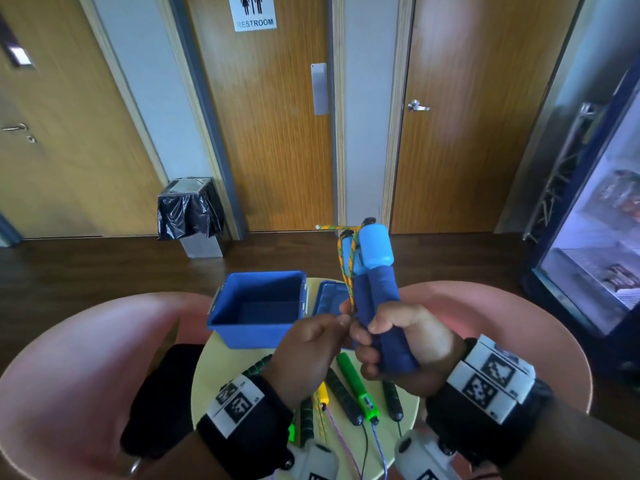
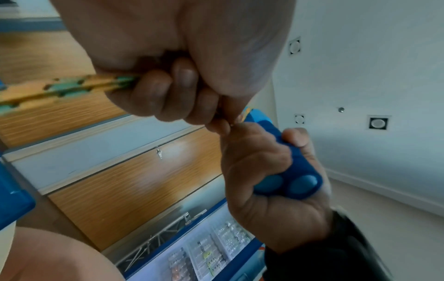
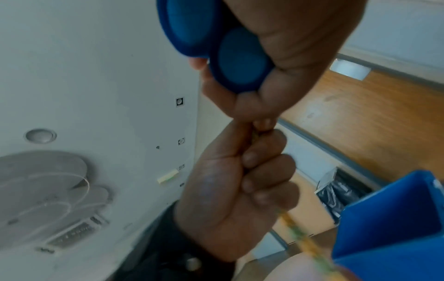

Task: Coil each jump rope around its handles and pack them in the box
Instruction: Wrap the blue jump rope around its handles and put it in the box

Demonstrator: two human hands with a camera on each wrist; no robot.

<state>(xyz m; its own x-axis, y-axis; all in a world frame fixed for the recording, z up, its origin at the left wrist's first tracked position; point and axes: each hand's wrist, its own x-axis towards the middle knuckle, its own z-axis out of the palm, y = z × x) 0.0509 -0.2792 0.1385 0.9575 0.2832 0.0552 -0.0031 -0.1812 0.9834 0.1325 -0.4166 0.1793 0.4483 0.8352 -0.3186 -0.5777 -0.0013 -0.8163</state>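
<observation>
My right hand (image 1: 391, 341) grips two blue jump-rope handles (image 1: 375, 292) held together and upright above the table; their round ends show in the right wrist view (image 3: 216, 43) and in the left wrist view (image 2: 288, 184). An orange-and-green rope (image 1: 346, 268) runs from the handle tops down to my left hand (image 1: 311, 348), which pinches it in a fist right beside the right hand's fingers. The rope leaves the fist at the left (image 2: 65, 89). The open blue box (image 1: 258, 306) stands on the table just behind my hands.
The box lid (image 1: 329, 299) lies right of the box. Several other jump ropes lie on the round yellow table (image 1: 214, 375), among them a green handle (image 1: 356, 386), dark ribbed handles (image 1: 343, 393) and a yellow handle (image 1: 322, 393). Pink chairs (image 1: 86, 358) flank the table.
</observation>
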